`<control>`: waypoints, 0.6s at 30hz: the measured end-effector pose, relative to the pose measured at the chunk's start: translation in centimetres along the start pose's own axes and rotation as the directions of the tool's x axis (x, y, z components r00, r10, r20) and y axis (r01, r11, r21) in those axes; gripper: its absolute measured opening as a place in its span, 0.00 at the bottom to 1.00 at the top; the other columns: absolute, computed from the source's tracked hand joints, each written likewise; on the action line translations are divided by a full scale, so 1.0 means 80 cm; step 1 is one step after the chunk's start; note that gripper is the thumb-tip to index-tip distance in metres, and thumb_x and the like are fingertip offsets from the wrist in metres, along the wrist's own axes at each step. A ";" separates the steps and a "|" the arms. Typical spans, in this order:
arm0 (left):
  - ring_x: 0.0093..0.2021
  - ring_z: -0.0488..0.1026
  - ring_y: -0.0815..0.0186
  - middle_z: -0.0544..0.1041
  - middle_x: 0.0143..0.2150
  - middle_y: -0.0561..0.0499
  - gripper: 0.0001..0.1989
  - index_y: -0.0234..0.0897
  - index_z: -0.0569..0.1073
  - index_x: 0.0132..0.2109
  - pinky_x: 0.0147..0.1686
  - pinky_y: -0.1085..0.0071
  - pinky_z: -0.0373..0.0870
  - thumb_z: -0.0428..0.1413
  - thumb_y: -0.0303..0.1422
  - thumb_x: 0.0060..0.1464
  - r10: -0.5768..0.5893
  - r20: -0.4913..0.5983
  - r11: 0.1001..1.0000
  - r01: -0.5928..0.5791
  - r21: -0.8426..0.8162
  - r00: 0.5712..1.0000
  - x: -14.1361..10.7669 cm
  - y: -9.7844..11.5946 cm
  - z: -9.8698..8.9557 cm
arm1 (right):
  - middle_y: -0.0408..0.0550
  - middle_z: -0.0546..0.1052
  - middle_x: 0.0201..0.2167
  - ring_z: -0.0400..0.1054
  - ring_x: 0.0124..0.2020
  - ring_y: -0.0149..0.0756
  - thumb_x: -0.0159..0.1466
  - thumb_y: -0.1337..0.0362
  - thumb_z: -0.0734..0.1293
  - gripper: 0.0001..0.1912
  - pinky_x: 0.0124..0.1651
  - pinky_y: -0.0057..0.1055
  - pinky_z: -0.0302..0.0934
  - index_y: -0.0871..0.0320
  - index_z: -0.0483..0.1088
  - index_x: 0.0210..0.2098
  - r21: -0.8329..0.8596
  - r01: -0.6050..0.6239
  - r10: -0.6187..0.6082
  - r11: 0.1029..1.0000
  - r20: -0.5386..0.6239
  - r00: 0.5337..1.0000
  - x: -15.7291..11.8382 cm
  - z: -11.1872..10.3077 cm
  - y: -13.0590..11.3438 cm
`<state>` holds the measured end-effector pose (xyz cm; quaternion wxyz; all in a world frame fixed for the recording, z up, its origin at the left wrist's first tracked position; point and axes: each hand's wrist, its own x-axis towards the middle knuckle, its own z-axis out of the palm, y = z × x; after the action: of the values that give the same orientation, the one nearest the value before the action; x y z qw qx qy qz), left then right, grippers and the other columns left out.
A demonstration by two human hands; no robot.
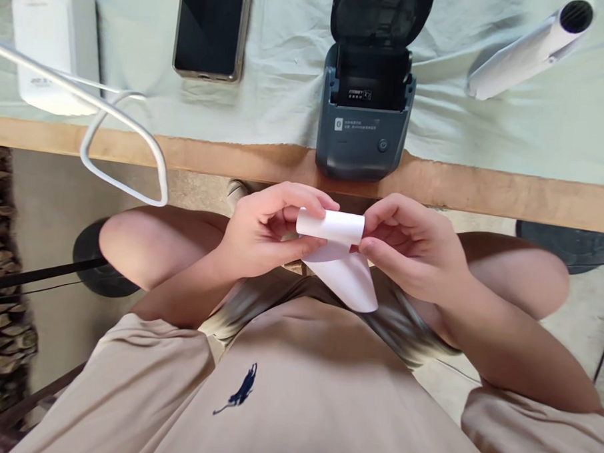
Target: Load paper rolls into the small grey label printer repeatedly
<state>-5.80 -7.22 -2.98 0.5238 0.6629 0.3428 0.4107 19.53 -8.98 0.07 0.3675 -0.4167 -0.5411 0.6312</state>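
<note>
Between my hands, just in front of the table edge, is a roll of white paper (335, 225) with a loose, curling strip hanging from it toward my lap. My left hand (274, 228) pinches the left end of the roll between thumb and fingers. At the roll's right end, the thumb and fingertips of my right hand (406, 248) close on its edge. A dark blue-grey label printer (363, 139) stands on the table beyond the hands, its black lid raised and its compartment exposed.
A cloth-covered table (281, 112) has a wooden front edge. On it lie a dark phone (210, 29), a white box-shaped device (54, 49) and a white cylindrical object (530, 53). A white cable (159, 173) loops over the edge at the left.
</note>
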 end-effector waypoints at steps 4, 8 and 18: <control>0.40 0.88 0.65 0.90 0.52 0.46 0.08 0.44 0.83 0.46 0.28 0.74 0.76 0.74 0.33 0.62 0.009 0.007 1.000 -0.010 0.007 1.000 -0.001 0.007 0.007 | 0.37 0.83 0.35 0.78 0.32 0.31 0.61 0.57 0.87 0.25 0.34 0.28 0.73 0.49 0.70 0.46 0.024 -0.043 0.043 0.999 -0.008 0.999 0.002 0.002 0.004; 0.45 0.90 0.65 0.91 0.52 0.49 0.10 0.45 0.84 0.45 0.33 0.74 0.80 0.75 0.29 0.61 0.070 0.001 0.998 -0.070 -0.006 0.998 0.000 0.007 0.013 | 0.38 0.79 0.30 0.71 0.27 0.29 0.69 0.45 0.82 0.21 0.29 0.27 0.65 0.52 0.74 0.43 0.048 -0.105 0.103 0.993 0.037 0.994 0.006 0.006 0.003; 0.43 0.88 0.63 0.91 0.52 0.46 0.07 0.44 0.84 0.43 0.26 0.73 0.76 0.73 0.38 0.62 -0.038 0.011 0.998 0.037 0.051 0.999 0.001 0.006 0.009 | 0.42 0.79 0.34 0.72 0.31 0.32 0.69 0.33 0.78 0.28 0.33 0.30 0.71 0.51 0.77 0.45 0.121 -0.179 0.173 0.976 0.052 0.983 0.009 0.001 0.009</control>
<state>-5.12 -7.56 -2.57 0.5165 0.6719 0.3624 0.3878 19.18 -8.49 -0.74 0.3245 -0.4259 -0.4688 0.7026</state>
